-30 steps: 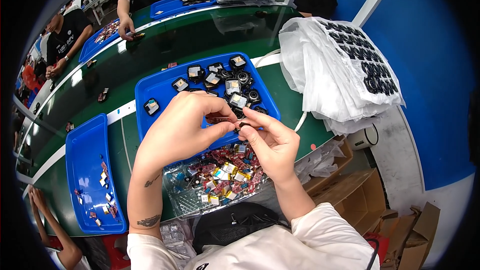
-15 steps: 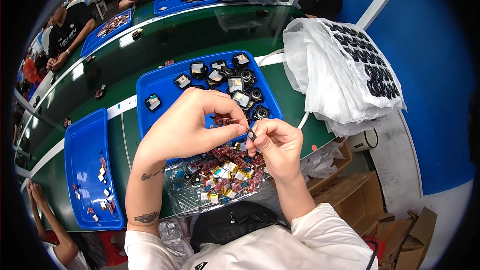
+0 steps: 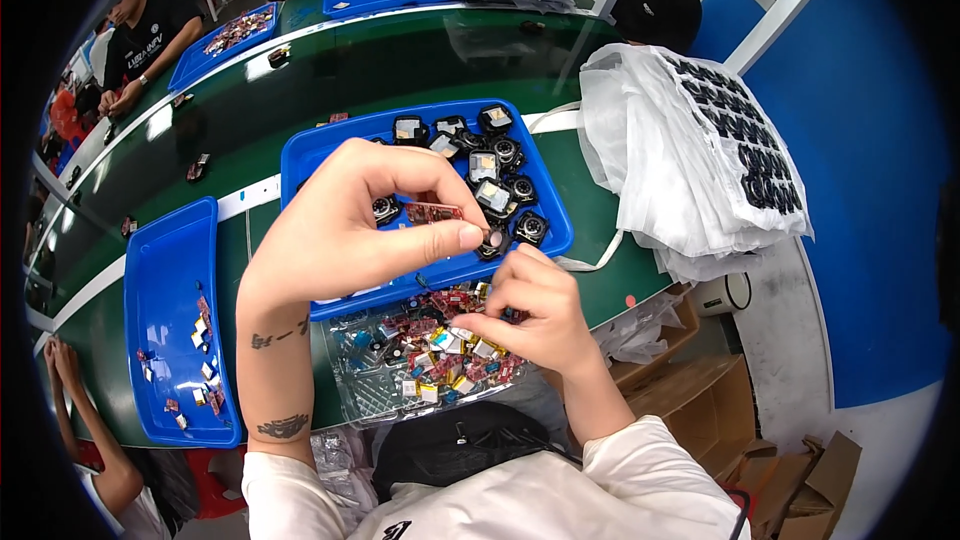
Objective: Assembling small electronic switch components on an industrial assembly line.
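My left hand (image 3: 350,215) is closed in a pinch above the near edge of a blue tray (image 3: 298,180). It holds a small red circuit board (image 3: 433,213), with a small dark part with a round disc (image 3: 494,238) at its fingertips. Lower and to the right, my right hand (image 3: 540,315) has its fingers drawn together over a clear plastic tray (image 3: 365,395). That tray bears a pile of red circuit boards and silver-and-yellow battery cells (image 3: 430,392). Whatever the right fingers grip is hidden. Several black watch-like housings (image 3: 484,166) lie in the blue tray.
Another blue tray (image 3: 140,320) with a few boards and cells stands at the left. White sheets (image 3: 630,130) bearing rows of black parts are stacked at the right. A green conveyor belt (image 3: 350,70) runs behind, with co-workers beyond. Cardboard boxes (image 3: 715,410) stand below right.
My right hand has parted from the left and moved down to the pile of parts. The left hand keeps the board and the small round part near its fingertips. The view has shifted slightly.
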A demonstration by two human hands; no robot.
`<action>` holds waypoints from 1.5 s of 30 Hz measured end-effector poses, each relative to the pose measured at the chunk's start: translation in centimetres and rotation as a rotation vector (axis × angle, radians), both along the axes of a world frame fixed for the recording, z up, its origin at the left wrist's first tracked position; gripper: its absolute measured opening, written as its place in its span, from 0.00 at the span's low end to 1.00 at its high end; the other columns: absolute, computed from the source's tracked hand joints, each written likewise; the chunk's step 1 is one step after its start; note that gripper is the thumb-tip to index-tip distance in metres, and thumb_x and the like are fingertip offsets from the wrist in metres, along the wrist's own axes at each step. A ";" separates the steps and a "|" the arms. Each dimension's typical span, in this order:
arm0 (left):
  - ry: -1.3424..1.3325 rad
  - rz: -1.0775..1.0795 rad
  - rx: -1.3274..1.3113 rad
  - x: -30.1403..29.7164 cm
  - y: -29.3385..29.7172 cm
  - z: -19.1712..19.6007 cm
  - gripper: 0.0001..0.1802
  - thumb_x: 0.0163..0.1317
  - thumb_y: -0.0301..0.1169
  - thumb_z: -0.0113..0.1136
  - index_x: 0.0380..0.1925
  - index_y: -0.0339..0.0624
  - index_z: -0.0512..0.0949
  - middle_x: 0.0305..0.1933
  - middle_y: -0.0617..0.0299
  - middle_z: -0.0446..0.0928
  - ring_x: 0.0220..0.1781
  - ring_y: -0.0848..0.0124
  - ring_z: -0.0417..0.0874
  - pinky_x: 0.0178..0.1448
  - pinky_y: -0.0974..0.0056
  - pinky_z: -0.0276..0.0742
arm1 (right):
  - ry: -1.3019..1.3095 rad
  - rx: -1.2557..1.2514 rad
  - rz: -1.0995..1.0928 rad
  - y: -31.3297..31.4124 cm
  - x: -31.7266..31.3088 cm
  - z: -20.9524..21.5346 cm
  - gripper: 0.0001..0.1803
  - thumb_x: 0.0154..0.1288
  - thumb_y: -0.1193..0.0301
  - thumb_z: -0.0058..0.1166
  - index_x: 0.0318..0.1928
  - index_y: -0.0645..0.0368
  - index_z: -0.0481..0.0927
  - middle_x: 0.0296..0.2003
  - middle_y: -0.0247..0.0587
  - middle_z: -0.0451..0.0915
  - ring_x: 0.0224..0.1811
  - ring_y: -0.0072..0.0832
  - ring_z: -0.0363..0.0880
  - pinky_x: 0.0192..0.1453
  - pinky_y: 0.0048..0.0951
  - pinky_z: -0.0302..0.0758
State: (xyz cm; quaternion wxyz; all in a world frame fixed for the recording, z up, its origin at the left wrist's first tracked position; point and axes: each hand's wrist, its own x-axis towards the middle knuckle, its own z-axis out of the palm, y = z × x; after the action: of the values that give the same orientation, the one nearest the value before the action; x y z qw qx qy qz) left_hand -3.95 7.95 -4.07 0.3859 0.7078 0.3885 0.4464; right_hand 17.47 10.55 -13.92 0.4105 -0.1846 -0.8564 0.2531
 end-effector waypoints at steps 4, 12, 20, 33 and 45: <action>-0.077 0.028 -0.097 -0.7 -0.2 0.2 0.05 0.56 0.24 0.67 0.29 0.32 0.83 0.27 0.63 0.77 0.29 0.79 0.76 0.33 0.73 0.72 | -0.214 0.105 0.003 -0.7 -1.8 -0.2 0.06 0.52 0.74 0.64 0.23 0.60 0.80 0.29 0.40 0.71 0.33 0.35 0.72 0.37 0.36 0.69; -0.097 0.077 -0.052 -0.5 -0.3 0.8 0.07 0.57 0.26 0.67 0.27 0.32 0.81 0.26 0.64 0.77 0.28 0.80 0.75 0.32 0.74 0.71 | -0.263 0.080 -0.377 4.5 -0.8 0.2 0.09 0.59 0.72 0.60 0.39 0.61 0.81 0.34 0.42 0.77 0.36 0.40 0.76 0.37 0.39 0.73; 0.024 0.238 0.057 -0.3 0.1 0.0 0.07 0.53 0.26 0.65 0.23 0.33 0.79 0.24 0.67 0.77 0.28 0.82 0.75 0.34 0.73 0.71 | -0.402 0.107 -0.284 9.8 -1.5 -0.3 0.26 0.52 0.79 0.62 0.54 0.58 0.77 0.33 0.42 0.76 0.30 0.34 0.77 0.36 0.32 0.74; 0.112 0.383 0.140 2.3 1.6 -3.0 0.06 0.51 0.26 0.67 0.29 0.36 0.85 0.45 0.56 0.82 0.45 0.69 0.81 0.47 0.67 0.75 | 0.579 -0.651 -0.009 3.6 -2.8 1.8 0.11 0.63 0.84 0.55 0.45 0.67 0.72 0.39 0.40 0.78 0.39 0.18 0.80 0.38 0.20 0.84; 0.182 0.500 0.238 2.8 1.8 -3.6 0.06 0.49 0.27 0.69 0.28 0.37 0.85 0.43 0.55 0.83 0.50 0.62 0.80 0.57 0.58 0.71 | 0.621 -0.658 0.019 2.7 -2.4 2.0 0.11 0.64 0.83 0.56 0.46 0.69 0.73 0.40 0.40 0.78 0.40 0.19 0.79 0.39 0.19 0.81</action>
State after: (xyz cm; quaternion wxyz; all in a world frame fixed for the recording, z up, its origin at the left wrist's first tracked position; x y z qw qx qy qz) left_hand -1.18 9.77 -7.71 0.1417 0.6677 0.5286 0.5047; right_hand 15.02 13.27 -11.88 0.5652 -0.2128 -0.5683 0.5589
